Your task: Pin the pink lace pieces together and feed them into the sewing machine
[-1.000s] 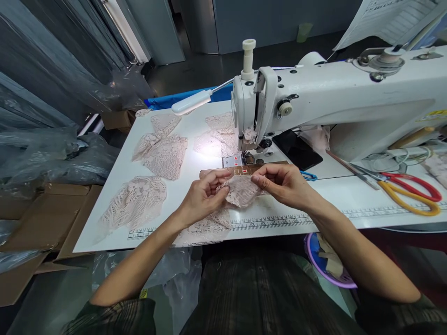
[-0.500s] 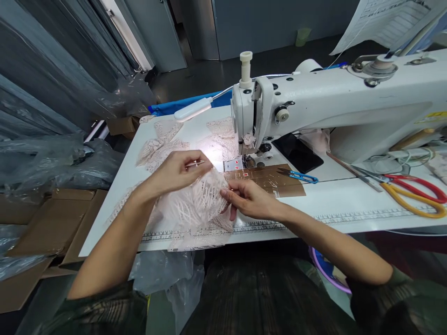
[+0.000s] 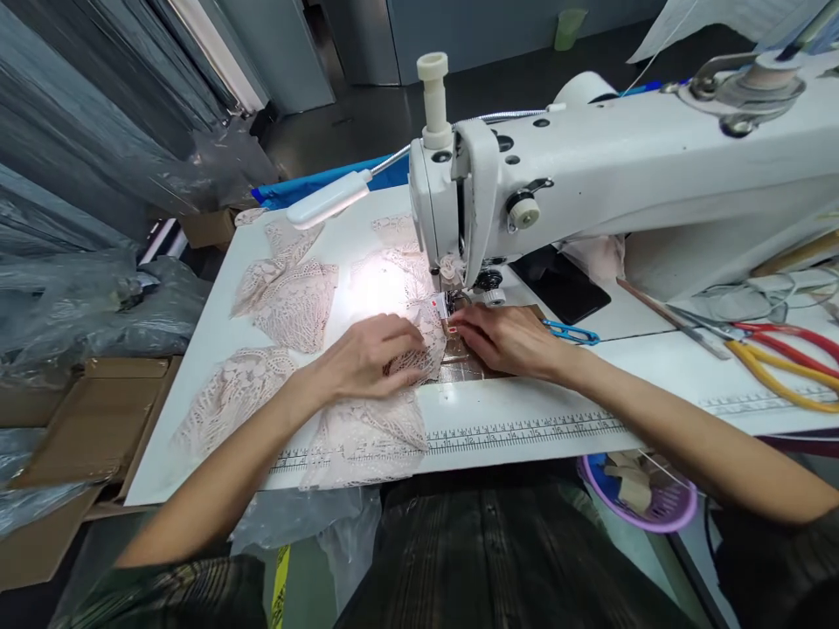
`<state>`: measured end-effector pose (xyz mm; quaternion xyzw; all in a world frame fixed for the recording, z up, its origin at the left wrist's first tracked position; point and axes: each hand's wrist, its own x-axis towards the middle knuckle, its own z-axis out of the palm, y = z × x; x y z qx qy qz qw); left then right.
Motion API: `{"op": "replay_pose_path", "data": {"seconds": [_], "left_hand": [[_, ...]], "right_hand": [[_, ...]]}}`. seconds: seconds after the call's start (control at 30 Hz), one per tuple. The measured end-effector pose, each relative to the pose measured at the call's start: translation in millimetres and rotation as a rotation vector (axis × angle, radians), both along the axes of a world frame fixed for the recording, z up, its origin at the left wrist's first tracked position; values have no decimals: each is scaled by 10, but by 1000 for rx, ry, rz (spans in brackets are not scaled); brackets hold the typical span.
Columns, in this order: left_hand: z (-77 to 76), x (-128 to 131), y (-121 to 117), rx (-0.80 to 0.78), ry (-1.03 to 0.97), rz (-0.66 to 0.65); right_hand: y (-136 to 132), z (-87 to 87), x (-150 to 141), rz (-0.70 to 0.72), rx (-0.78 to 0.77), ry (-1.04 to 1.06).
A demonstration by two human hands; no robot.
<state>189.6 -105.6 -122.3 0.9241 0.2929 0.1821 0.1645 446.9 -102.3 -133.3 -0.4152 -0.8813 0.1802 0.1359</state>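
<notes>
Pale pink lace fabric lies at the needle area of a white sewing machine. My left hand rests over this lace, its fingers curled down onto it just left of the presser foot. Close on the foot's right side, my right hand pinches with thumb and fingers at the lace's edge; the fingertips partly hide what they hold. More of the lace spreads below my left hand, over the ruler tape toward the table's front edge.
Further lace pieces lie on the left of the white table. Blue thread snips, a black phone and scissors with red and yellow handles lie to the right. A lamp lights the needle area. A purple basket stands below.
Both hands have moved from holding the bunched lace in front of the machine to the presser foot. The lace now lies flatter, and my right hand has gone up and right.
</notes>
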Motion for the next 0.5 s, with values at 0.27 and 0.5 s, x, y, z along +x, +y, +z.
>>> {"op": "replay_pose_path", "data": {"seconds": [0.27,0.5], "left_hand": [[-219,82,-35,-36,-13,-101],[-168,-35,-40,-94,-165,-130]], "right_hand": [[112,-127,-110,91,80,-84],[146,-270,42,83,-22,262]]}}
